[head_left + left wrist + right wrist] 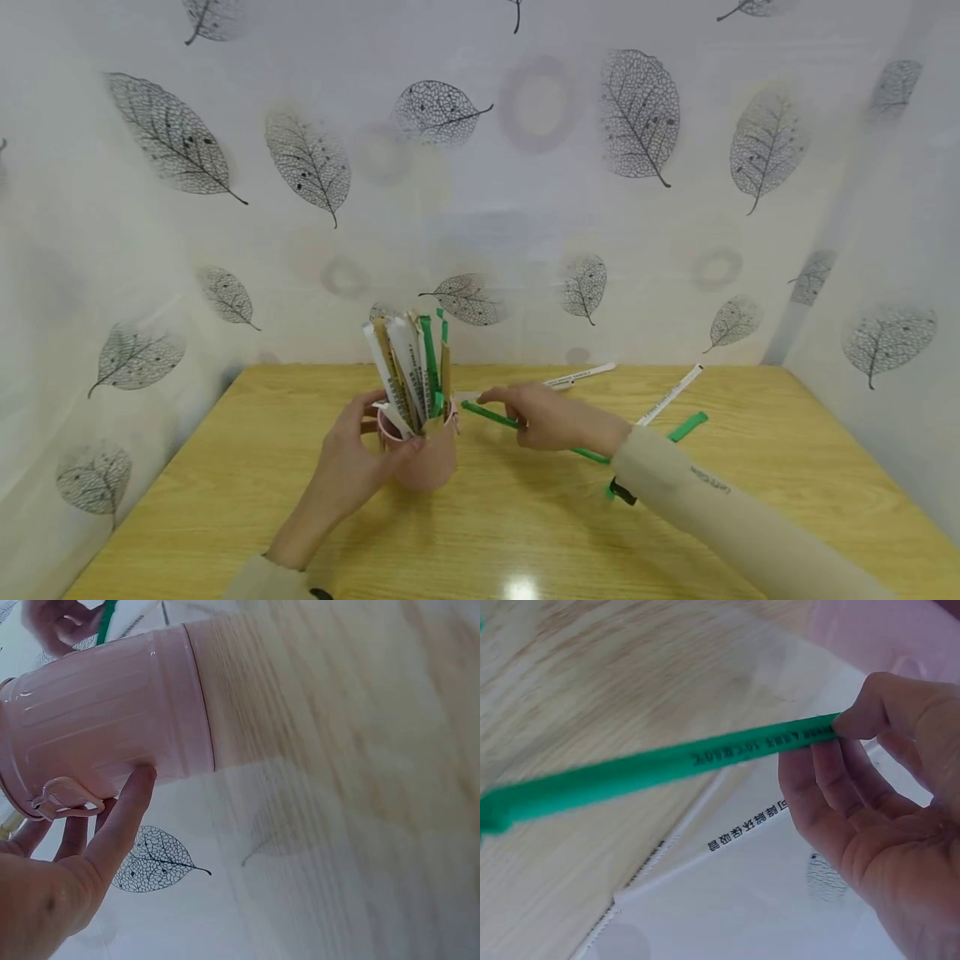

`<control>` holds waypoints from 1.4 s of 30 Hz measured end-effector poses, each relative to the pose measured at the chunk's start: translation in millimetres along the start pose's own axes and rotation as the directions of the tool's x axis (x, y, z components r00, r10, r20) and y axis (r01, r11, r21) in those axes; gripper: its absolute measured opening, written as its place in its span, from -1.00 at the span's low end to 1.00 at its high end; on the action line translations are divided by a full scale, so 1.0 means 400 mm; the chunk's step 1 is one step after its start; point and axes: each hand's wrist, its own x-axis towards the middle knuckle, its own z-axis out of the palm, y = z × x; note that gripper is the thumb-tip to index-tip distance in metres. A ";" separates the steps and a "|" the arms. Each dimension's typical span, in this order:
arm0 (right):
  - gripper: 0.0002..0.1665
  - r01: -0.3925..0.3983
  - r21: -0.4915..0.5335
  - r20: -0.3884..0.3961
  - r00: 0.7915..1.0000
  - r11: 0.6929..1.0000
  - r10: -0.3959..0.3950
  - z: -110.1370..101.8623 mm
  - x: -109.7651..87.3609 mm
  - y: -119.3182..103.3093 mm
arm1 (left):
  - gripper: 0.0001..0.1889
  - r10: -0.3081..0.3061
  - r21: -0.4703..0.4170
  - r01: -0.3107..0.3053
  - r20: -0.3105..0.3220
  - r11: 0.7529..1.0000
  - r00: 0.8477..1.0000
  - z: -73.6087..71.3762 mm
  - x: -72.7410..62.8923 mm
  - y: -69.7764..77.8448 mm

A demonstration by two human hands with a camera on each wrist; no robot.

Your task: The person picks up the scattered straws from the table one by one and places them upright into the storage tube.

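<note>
A small pink metal pail stands on the wooden table, packed with upright wrapped straws in white, brown and green. My left hand holds the pail from the left, thumb at the near side of its rim. In the left wrist view, fingers press the pail's ribbed wall beside a little side handle. Right of the pail, my right hand pinches a green wrapped straw between thumb and fingers. One end of that straw points toward the pail's rim, and the other extends back under the wrist.
White wrapped straws lie loose on the table behind my right hand, one of them farther right. Another green straw lies partly under my right sleeve. A leaf-patterned sheet walls the table at the back and sides.
</note>
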 end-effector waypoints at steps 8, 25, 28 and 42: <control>-0.03 0.089 0.094 -0.032 0.996 0.992 -0.086 -0.051 -0.037 -0.043 | -0.25 -0.016 0.000 0.016 0.010 1.000 1.000 -0.001 0.000 0.000; -0.16 0.211 0.289 -0.503 0.863 0.934 -0.039 -0.109 -0.076 -0.036 | -0.22 -0.022 0.008 0.022 0.005 1.000 1.000 -0.001 0.000 0.000; -0.15 0.241 0.361 -0.567 0.824 0.901 0.007 -0.126 -0.076 -0.040 | -0.22 -0.027 0.006 0.027 0.004 1.000 1.000 -0.001 -0.001 0.001; -0.07 0.378 0.369 -0.731 0.683 0.849 0.014 -0.185 -0.033 -0.087 | -0.23 -0.001 0.005 0.001 -0.002 1.000 1.000 0.000 -0.001 -0.001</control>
